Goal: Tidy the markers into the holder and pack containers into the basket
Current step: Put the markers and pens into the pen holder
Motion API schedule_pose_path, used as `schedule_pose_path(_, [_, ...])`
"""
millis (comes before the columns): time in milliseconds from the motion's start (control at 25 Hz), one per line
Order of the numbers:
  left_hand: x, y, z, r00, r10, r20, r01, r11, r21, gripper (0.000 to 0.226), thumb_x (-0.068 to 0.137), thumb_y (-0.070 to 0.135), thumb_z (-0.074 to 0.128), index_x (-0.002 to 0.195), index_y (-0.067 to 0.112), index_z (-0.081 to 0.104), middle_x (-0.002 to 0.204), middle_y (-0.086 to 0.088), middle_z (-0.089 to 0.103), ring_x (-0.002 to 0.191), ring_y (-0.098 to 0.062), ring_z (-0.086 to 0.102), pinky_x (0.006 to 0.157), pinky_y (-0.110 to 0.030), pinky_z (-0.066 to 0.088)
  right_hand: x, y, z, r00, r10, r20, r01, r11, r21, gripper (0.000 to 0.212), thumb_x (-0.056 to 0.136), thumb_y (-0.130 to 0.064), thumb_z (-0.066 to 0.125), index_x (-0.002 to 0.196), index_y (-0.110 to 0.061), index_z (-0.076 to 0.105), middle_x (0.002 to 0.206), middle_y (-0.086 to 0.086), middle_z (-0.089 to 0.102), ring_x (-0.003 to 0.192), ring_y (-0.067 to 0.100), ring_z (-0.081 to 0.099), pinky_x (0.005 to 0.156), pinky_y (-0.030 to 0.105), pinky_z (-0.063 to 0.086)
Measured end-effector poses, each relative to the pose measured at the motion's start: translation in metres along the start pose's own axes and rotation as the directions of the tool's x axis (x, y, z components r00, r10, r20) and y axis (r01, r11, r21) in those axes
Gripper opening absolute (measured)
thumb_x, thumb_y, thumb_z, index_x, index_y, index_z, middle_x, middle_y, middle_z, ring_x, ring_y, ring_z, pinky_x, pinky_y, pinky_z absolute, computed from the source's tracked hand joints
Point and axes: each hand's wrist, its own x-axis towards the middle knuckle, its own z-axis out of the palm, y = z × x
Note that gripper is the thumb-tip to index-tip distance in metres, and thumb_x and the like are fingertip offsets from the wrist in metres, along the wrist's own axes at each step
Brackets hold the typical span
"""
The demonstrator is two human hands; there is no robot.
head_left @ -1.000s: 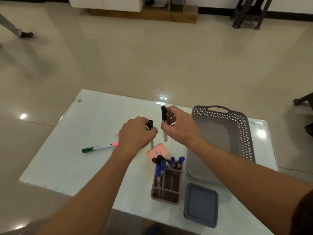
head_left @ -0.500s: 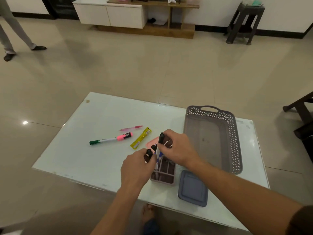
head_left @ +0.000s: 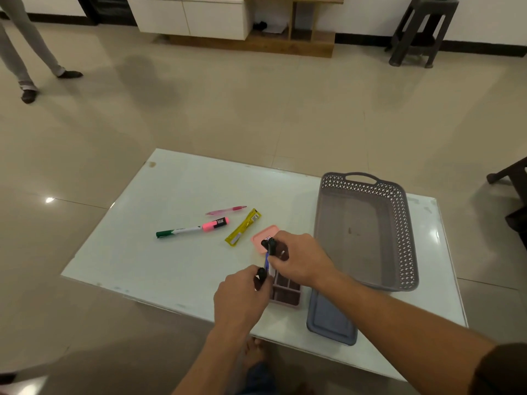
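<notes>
Head view: white table [head_left: 176, 252] bearing a grey basket [head_left: 400, 215], on glossy beige floor [head_left: 256, 109].

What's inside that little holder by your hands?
Near compartments of the holder look empty, only dividers showing. A blue marker shows farther back; the rest is hidden by the left hand gripping the left marker and the right hand gripping the right marker.
</notes>
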Motion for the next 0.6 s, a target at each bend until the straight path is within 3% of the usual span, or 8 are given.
schedule_pose_path(120, [0.001,-0.008,0.009,0.998,-0.025,0.051,0.024,0.999,0.036,0.031,0.093,0.057,0.051,0.107,0.033,0.066,0.098,0.014,0.072,0.085,-0.01,0.066,0.073,-0.027,0.055,0.001,0.002,0.005,0.998,0.011,0.069,-0.006,0.998,-0.062,0.027,0.088,-0.035,0.065,0.111,-0.021,0.065,0.097,-0.002,0.074,0.075,0.016,0.06,0.067,0.025,0.049])
schedule_pose_path(320, [0.001,-0.007,0.009,0.996,-0.023,0.083,0.021,0.999,0.033,0.051,0.089,0.065,0.051,0.13,0.035,0.053,0.097,0.015,0.066,0.084,-0.008,0.063,0.066,-0.022,0.045,0.002,0.006,0.015,0.986,0.033,0.165,-0.014,0.993,-0.114,0.025,0.089,-0.052,0.06,0.098,-0.029,0.066,0.09,-0.009,0.072,0.079,0.01,0.067,0.075,0.033,0.06])
schedule_pose_path(440, [0.009,-0.005,0.004,0.998,-0.068,0.012,0.069,0.99,-0.123,0.052,0.091,0.059,0.051,0.135,0.032,0.051,0.096,0.014,0.062,0.083,-0.008,0.06,0.067,-0.022,0.039,0.003,0.011,0.014,0.986,0.061,0.156,-0.041,0.991,-0.127,0.021,0.091,-0.039,0.059,0.106,-0.027,0.069,0.097,-0.005,0.075,0.086,0.015,0.069,0.081,0.037,0.06])
schedule_pose_path(600, [0.029,-0.005,0.007,0.983,-0.186,0.005,0.174,0.91,-0.376,0.046,0.096,0.058,0.046,0.13,0.029,0.056,0.107,0.01,0.062,0.092,-0.008,0.058,0.08,-0.027,0.041,-0.003,0.019,0.016,0.984,0.11,0.141,-0.085,0.981,-0.174,0.022,0.094,-0.021,0.052,0.108,-0.022,0.069,0.099,0.003,0.074,0.088,0.024,0.068,0.081,0.035,0.058])
